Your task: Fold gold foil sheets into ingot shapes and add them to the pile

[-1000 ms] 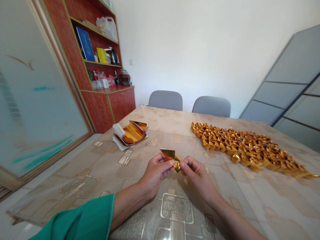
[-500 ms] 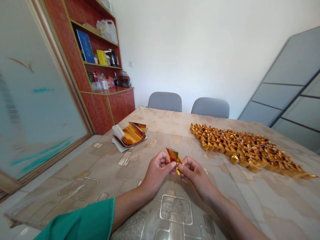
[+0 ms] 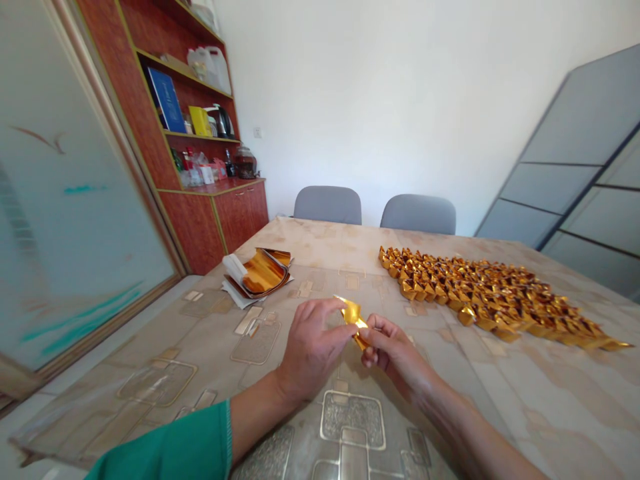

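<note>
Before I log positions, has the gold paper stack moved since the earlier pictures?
No; the gold paper stack keeps its place against the tablecloth's printed pattern.

The table (image 3: 320,233) has a beige cover (image 3: 540,400) patterned with rectangles, many round-cornered and some shiny-edged. On its left half lies a loose stack (image 3: 265,273) of curled gold sheets, with white showing along its edges. On its right half, well apart, folded gold pieces (image 3: 475,293) sit crowded together in a long, slanting patch.
</note>
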`<action>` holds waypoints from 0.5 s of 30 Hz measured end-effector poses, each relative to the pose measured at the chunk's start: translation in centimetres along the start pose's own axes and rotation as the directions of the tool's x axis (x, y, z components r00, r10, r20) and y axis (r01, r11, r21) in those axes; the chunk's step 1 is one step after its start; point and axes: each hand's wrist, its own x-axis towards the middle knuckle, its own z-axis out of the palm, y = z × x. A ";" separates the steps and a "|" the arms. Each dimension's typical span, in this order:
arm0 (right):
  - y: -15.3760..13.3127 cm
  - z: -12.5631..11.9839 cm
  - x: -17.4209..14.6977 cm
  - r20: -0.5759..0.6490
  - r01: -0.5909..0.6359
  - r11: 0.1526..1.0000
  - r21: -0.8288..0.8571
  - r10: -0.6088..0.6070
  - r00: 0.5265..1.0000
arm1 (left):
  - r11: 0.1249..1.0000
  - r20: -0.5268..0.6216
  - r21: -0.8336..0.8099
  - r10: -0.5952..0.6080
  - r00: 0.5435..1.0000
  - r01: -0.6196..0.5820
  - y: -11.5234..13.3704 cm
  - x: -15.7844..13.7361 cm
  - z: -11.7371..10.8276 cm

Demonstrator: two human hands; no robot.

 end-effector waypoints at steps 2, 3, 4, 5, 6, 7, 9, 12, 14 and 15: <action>0.1 0.0 -0.1 0.011 -0.026 1.000 -0.005 0.026 1.000 | 0.999 0.039 -0.016 0.037 0.999 -0.036 0.2 0.2 -0.4; 0.1 -0.1 -0.1 0.019 -0.035 0.999 -0.016 0.035 0.999 | 0.999 0.053 -0.040 0.037 0.998 -0.035 0.3 0.3 -0.5; 0.1 -0.2 0.0 0.025 -0.033 0.999 -0.033 0.034 0.999 | 0.998 0.059 -0.068 0.013 0.998 -0.009 0.3 0.4 -0.6; 0.0 -0.3 0.1 0.020 -0.009 0.998 -0.067 0.010 1.000 | 0.994 0.060 -0.104 -0.037 0.998 0.044 0.3 0.4 -0.5; 0.0 -0.5 0.2 0.004 0.034 0.993 -0.113 -0.033 0.999 | 0.980 0.062 -0.155 -0.117 0.991 0.125 0.2 0.5 -0.5; 0.0 -0.7 0.4 -0.017 0.081 0.984 -0.160 -0.085 0.996 | 0.946 0.071 -0.223 -0.225 0.972 0.236 0.1 0.5 -0.3; -0.1 -1.1 0.6 -0.058 0.202 0.937 -0.284 -0.227 0.972 | 0.771 0.144 -0.397 -0.484 0.863 0.498 -0.2 0.7 0.0; -0.1 -1.5 0.8 -0.023 0.361 0.792 -0.493 -0.427 0.904 | 0.282 0.381 -0.611 -0.714 0.587 0.740 -0.6 0.7 0.5; 0.1 -1.6 0.9 0.080 0.453 0.652 -0.608 -0.516 0.853 | -0.033 0.545 -0.651 -0.716 0.437 0.758 -0.8 0.6 0.7; 0.2 -1.7 0.9 0.151 0.495 0.588 -0.640 -0.535 0.831 | -0.160 0.614 -0.643 -0.692 0.379 0.749 -0.8 0.5 0.7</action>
